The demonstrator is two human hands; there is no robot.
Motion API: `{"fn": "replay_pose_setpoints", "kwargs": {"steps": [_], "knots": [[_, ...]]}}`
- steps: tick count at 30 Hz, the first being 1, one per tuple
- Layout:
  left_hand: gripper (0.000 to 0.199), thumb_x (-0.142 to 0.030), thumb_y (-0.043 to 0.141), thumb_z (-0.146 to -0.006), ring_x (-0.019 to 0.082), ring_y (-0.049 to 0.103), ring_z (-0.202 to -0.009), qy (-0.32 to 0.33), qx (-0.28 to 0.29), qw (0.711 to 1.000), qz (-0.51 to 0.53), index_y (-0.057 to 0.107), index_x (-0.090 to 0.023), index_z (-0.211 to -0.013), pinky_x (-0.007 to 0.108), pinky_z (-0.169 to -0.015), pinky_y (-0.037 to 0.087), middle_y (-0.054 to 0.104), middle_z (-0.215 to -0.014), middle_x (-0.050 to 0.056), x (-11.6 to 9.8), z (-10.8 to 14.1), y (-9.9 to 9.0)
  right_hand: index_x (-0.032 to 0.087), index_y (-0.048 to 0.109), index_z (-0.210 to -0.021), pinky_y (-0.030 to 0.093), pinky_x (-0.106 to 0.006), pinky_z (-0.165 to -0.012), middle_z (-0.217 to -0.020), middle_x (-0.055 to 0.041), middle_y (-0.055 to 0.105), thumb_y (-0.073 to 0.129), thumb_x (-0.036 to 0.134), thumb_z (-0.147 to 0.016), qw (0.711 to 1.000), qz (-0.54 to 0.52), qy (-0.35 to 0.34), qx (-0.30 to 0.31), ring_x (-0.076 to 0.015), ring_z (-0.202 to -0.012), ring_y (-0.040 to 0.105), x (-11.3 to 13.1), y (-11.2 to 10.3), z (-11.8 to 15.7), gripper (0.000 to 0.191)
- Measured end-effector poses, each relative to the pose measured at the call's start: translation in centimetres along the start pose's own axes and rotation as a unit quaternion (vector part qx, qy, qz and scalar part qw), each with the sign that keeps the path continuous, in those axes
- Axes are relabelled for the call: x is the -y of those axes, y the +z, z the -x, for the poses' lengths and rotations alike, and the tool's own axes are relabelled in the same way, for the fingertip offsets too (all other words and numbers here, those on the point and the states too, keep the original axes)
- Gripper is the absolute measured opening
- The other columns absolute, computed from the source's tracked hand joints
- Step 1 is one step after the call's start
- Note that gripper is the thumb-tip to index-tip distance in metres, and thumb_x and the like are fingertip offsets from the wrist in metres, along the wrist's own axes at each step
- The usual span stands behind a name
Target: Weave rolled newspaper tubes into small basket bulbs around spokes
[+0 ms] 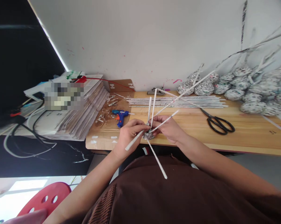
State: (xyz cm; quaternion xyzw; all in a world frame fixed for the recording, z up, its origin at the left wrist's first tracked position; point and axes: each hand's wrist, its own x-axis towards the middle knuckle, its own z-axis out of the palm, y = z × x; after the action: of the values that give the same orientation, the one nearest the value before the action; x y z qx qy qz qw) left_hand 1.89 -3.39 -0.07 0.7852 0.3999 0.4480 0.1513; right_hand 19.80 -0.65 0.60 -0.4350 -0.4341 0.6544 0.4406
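Observation:
Both hands meet at the front edge of the wooden table, around a small woven paper piece [149, 135]. Several rolled paper tubes stick out from it in different directions, one a long tube [189, 89] reaching up to the right and another [157, 159] pointing down toward my lap. My left hand [130, 133] is closed, its thumb and fingers pinching the piece at its left side. From the right, my right hand [166, 127] grips the piece and the base of the tubes. The fingers partly hide the woven part.
Rolled paper tubes [178, 102] lie in a row behind the hands. Black scissors [218, 123] rest at right, woven paper balls [204, 87] at the back right. A blue glue gun [122, 117] lies left on cardboard [100, 137], beside a tall paper stack [84, 115]. A red stool [45, 199] stands lower left.

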Motion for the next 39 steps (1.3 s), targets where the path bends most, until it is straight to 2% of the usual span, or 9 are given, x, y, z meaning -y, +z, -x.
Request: {"fn": "replay_pose_setpoints", "kwargs": {"steps": [4,7,14,16,20,23,28,33,39], "knots": [[0.020,-0.014,0.063,-0.089,0.016,0.069,-0.082,0.008,-0.016,0.999,-0.034,0.080,-0.023,-0.091,0.026,-0.077,0.055,0.071,-0.089,0.006,-0.1,-0.1,-0.1,0.015,0.071,-0.075,0.058,-0.021,-0.055,-0.063,0.0004,0.069,0.078,0.021,-0.068,0.998,0.042,-0.045,0.015,-0.0101,-0.055,0.066,0.2,-0.1,0.6,0.012],[0.017,-0.017,0.065,-0.088,0.016,0.070,-0.082,-0.007,-0.011,0.999,-0.029,0.080,-0.024,-0.091,0.026,-0.076,0.056,0.073,-0.091,0.006,0.0,-0.2,-0.1,0.016,0.072,-0.081,0.060,-0.023,-0.061,-0.071,-0.0007,0.073,0.076,0.019,-0.067,0.996,0.055,-0.070,0.024,-0.0120,-0.062,0.069,0.0,0.0,1.1,0.015],[0.011,-0.015,0.067,-0.084,0.017,0.071,-0.082,-0.065,-0.013,0.998,0.003,0.076,-0.022,-0.087,0.026,-0.078,0.056,0.076,-0.086,0.003,-0.2,-0.5,-0.2,0.017,0.067,-0.081,0.061,-0.025,-0.058,-0.070,0.0008,0.069,0.077,0.038,-0.074,0.993,0.059,-0.107,-0.005,-0.0115,-0.057,0.066,-1.5,0.3,0.6,0.024],[0.009,-0.015,0.070,-0.081,0.016,0.071,-0.077,-0.098,-0.028,0.995,-0.007,0.072,-0.021,-0.088,0.025,-0.071,0.056,0.075,-0.082,0.001,-0.4,-0.6,-0.1,0.018,0.066,-0.081,0.061,-0.026,-0.057,-0.068,0.0014,0.067,0.078,0.038,-0.075,0.991,0.063,-0.118,-0.020,-0.0120,-0.057,0.066,-1.9,0.4,0.5,0.024],[0.029,-0.016,0.072,-0.079,0.015,0.071,-0.073,-0.147,-0.021,0.989,0.011,0.069,-0.020,-0.107,0.021,-0.058,0.053,0.075,-0.082,0.001,-0.8,-0.9,0.0,0.019,0.065,-0.084,0.061,-0.027,-0.059,-0.070,0.0007,0.066,0.069,0.030,-0.081,0.987,0.097,-0.124,-0.019,-0.0127,-0.058,0.066,-1.8,0.5,0.9,0.013],[0.030,-0.015,0.071,-0.080,0.015,0.071,-0.073,-0.139,-0.001,0.990,0.016,0.073,-0.021,-0.109,0.022,-0.058,0.054,0.077,-0.087,0.002,-0.6,-1.0,-0.2,0.019,0.063,-0.084,0.061,-0.027,-0.063,-0.073,0.0004,0.066,0.062,0.027,-0.086,0.981,0.135,-0.139,-0.003,-0.0130,-0.062,0.067,-1.4,0.4,1.4,0.007],[0.009,-0.016,0.074,-0.079,0.017,0.071,-0.075,-0.102,0.006,0.995,0.008,0.077,-0.021,-0.086,0.026,-0.069,0.055,0.077,-0.083,0.002,0.1,-1.0,-0.3,0.019,0.061,-0.083,0.060,-0.029,-0.065,-0.072,-0.0006,0.066,0.059,0.029,-0.089,0.971,0.180,-0.160,0.009,-0.0147,-0.064,0.067,-1.2,0.2,1.7,0.012],[0.007,-0.016,0.075,-0.079,0.015,0.066,-0.071,-0.096,-0.022,0.995,0.006,0.071,-0.019,-0.074,0.026,-0.068,0.052,0.072,-0.075,0.002,-0.1,-0.9,0.0,0.017,0.061,-0.089,0.061,-0.031,-0.070,-0.082,-0.0035,0.068,0.061,0.034,-0.090,0.980,0.123,-0.158,0.007,-0.0147,-0.069,0.069,-2.1,0.1,1.6,0.017],[0.007,-0.016,0.073,-0.081,0.016,0.066,-0.076,-0.084,-0.033,0.996,0.019,0.069,-0.019,-0.077,0.028,-0.071,0.053,0.069,-0.080,0.003,-0.4,-0.6,0.1,0.019,0.062,-0.085,0.062,-0.031,-0.065,-0.086,-0.0044,0.067,0.065,0.045,-0.088,0.975,0.102,-0.198,-0.007,-0.0158,-0.072,0.068,-3.0,-0.3,1.7,0.026]]}}
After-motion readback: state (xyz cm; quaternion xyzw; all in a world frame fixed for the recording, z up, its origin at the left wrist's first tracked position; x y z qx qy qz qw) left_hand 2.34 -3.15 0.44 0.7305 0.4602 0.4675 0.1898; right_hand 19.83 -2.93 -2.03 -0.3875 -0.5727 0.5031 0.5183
